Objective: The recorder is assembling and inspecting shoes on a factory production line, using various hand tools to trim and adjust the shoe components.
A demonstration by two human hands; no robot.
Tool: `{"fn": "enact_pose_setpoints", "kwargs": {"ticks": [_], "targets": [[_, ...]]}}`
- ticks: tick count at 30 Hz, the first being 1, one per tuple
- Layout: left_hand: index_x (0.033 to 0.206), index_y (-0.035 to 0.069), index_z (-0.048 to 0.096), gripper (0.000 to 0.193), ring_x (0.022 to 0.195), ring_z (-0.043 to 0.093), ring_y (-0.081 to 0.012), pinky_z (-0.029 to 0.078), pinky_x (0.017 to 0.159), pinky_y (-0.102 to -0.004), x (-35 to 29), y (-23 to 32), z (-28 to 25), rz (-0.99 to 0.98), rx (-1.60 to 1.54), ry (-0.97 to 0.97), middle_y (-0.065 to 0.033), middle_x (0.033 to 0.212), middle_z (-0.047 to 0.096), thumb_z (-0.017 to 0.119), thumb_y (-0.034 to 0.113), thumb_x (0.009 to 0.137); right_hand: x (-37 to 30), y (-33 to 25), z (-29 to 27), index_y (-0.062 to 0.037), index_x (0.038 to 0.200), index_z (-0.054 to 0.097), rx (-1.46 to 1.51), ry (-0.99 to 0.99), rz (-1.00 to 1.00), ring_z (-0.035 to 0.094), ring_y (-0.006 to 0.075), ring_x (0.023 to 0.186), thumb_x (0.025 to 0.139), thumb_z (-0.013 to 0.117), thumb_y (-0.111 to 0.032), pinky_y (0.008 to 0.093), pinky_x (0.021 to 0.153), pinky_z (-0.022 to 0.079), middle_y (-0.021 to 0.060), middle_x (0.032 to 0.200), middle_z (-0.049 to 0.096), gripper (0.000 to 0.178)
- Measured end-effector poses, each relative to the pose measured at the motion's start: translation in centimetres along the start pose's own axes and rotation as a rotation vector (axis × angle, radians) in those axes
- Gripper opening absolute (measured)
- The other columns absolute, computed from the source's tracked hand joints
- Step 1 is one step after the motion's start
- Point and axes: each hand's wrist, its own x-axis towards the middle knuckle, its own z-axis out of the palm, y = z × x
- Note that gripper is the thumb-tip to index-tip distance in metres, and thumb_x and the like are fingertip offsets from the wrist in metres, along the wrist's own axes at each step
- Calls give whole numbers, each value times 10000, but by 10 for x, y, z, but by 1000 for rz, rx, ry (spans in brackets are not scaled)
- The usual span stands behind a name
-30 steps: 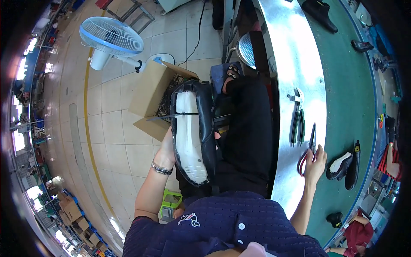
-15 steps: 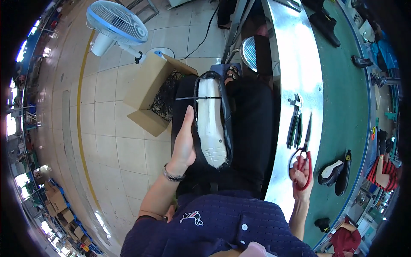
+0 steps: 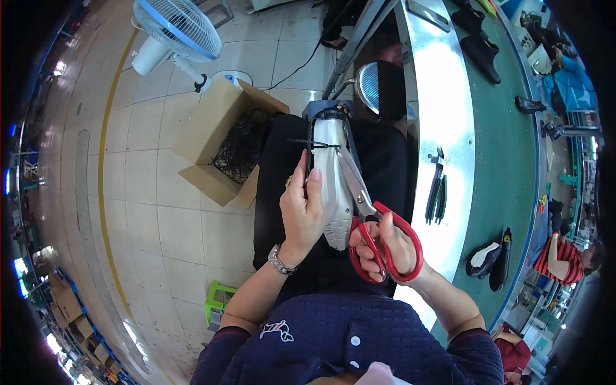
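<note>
A black shoe upper with a white bottom (image 3: 329, 183) lies bottom up over my lap, its length pointing away from me. Across its far part runs a thin black strap (image 3: 326, 145), with a loose end sticking out to the left. My left hand (image 3: 301, 218) grips the left side of the shoe, thumb on the white bottom and fingers along the edge. In my right hand (image 3: 394, 247) are red-handled scissors (image 3: 357, 191), fingers through the loops. Their blade tips reach the strap; whether it lies between the blades I cannot tell.
On the metal ledge to the right lie pliers (image 3: 437, 192) and a phone (image 3: 428, 14). Beyond it, a green belt (image 3: 507, 160) carries several black shoes. At left stand an open carton (image 3: 212, 144) of black strands and a fan (image 3: 179, 29). A green stool (image 3: 218, 298) is lower left.
My right hand has brought the scissors from the metal ledge across to the strap on the shoe. My left hand, earlier flat beside the shoe, now grips its side.
</note>
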Motion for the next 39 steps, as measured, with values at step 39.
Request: {"fn": "enact_pose_setpoints", "kwargs": {"ticks": [39], "targets": [[1330,19,543,480,1342,409,-337,332,1094,-416,60,-5,-56,707,704,-147,-134,1431,481,554,318,955,-87,105,-178,57,1136,634,-935,1490,19,623,182,740,847,724,-278,306,705,501,131,873,668,452]]}}
